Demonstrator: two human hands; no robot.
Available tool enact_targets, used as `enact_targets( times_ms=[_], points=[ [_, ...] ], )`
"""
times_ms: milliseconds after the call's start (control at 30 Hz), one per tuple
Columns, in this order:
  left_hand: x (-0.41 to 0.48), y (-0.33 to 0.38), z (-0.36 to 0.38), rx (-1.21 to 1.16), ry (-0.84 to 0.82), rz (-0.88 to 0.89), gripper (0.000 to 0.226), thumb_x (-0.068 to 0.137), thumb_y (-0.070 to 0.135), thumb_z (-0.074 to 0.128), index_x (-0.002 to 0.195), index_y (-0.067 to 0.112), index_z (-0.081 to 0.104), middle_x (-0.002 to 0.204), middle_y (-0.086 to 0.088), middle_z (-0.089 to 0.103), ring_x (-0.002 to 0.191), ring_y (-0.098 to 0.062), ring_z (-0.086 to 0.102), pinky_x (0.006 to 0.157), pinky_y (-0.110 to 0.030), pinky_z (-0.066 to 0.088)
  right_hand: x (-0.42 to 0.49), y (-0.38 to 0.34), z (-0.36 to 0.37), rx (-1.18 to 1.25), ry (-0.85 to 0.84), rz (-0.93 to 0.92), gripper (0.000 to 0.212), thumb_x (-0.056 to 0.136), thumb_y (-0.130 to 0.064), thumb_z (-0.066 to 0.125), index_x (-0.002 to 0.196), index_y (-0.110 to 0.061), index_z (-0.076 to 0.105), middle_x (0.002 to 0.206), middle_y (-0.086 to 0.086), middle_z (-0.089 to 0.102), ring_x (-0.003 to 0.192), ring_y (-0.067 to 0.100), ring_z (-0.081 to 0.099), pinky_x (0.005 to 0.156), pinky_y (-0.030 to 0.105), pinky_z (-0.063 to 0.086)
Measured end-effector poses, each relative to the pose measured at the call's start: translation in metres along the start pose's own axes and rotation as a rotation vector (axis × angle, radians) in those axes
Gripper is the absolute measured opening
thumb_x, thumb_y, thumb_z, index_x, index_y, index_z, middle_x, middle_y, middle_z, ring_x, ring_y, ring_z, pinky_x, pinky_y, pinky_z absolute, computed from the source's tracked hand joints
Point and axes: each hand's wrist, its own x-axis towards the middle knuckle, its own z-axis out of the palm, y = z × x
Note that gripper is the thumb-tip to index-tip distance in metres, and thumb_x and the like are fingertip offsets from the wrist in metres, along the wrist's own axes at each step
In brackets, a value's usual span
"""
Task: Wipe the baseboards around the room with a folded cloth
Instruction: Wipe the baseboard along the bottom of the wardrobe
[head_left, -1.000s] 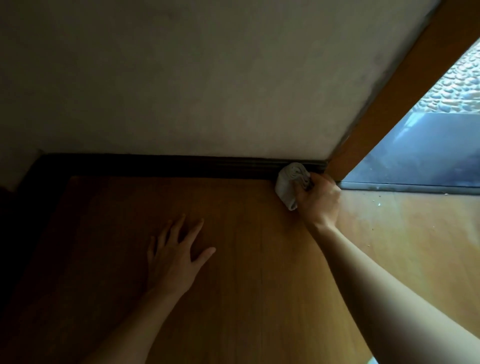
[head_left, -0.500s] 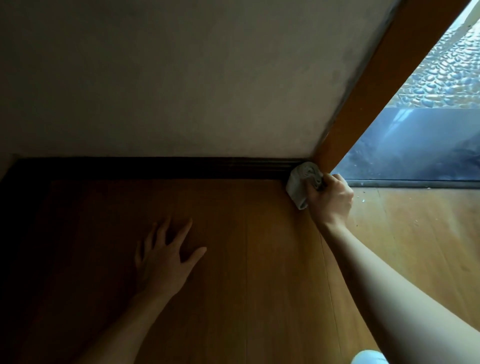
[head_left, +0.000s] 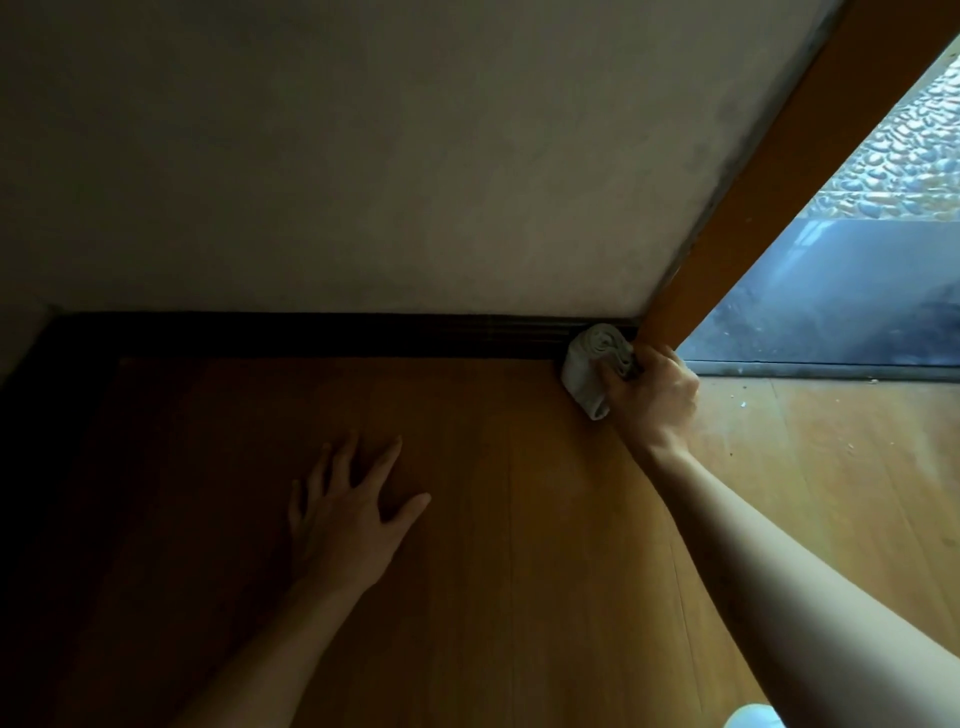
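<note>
Wooden floor (head_left: 519, 519): right hand (head_left: 652, 397) clenches cloth (head_left: 592, 364) against baseboard (head_left: 363, 335) by door frame (head_left: 753, 208); left hand (head_left: 345, 514) flat, released.

The floor (head_left: 519, 519) is smooth wood-look board with a soft sheen, and the upright post (head_left: 769, 171) is the same warm wood, matt. The baseboard (head_left: 311, 335) looks like dark grooved wood with a faint gloss, under a matt, slightly mottled plaster wall (head_left: 363, 156). The cloth (head_left: 589, 364) is soft pale fabric in folds; the glass (head_left: 904, 156) is pebble-textured
</note>
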Motion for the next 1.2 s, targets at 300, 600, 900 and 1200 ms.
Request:
enact_targets(
  times_ms=[300, 600, 900, 1200],
  points=[
    [-0.001, -0.002, -0.001, -0.006, -0.002, 0.026, 0.08, 0.085, 0.084, 0.022, 0.156, 0.054, 0.001, 0.169, 0.004, -0.009, 0.155, -0.026, -0.011, 0.124, -0.055, 0.001, -0.002, -0.017, 0.004, -0.049, -0.043, -0.088, 0.024, 0.088, -0.032, 0.071, 0.096, -0.01, 0.076, 0.094, 0.014, 0.068, 0.074, 0.024, 0.056, 0.062, 0.027, 0.037],
    [0.0, -0.003, 0.004, 0.001, 0.014, 0.03, 0.078, 0.087, 0.083, 0.021, 0.155, 0.054, -0.005, 0.168, 0.004, -0.012, 0.155, -0.027, -0.013, 0.124, -0.056, 0.001, -0.023, -0.058, 0.034, 0.012, -0.085, -0.17, 0.021, 0.088, -0.03, 0.071, 0.083, -0.01, 0.071, 0.081, 0.005, 0.06, 0.066, 0.02, 0.054, 0.055, 0.026, 0.032],
    [-0.001, -0.003, 0.004, -0.007, 0.029, 0.032, 0.079, 0.085, 0.083, 0.02, 0.155, 0.054, -0.002, 0.169, 0.002, -0.007, 0.155, -0.027, -0.009, 0.124, -0.056, 0.004, -0.024, -0.061, 0.036, 0.048, -0.094, -0.147, 0.02, 0.088, -0.03, 0.071, 0.087, -0.01, 0.071, 0.082, 0.001, 0.057, 0.071, 0.02, 0.058, 0.058, 0.026, 0.034],
    [0.0, -0.003, 0.004, -0.008, 0.029, 0.035, 0.08, 0.084, 0.083, 0.022, 0.156, 0.054, 0.0, 0.169, 0.002, -0.007, 0.155, -0.027, -0.01, 0.124, -0.056, 0.004, -0.004, 0.009, -0.004, -0.072, 0.066, 0.087, 0.028, 0.089, -0.03, 0.07, 0.094, -0.003, 0.072, 0.086, 0.017, 0.065, 0.079, 0.035, 0.059, 0.065, 0.029, 0.031]
  ],
)
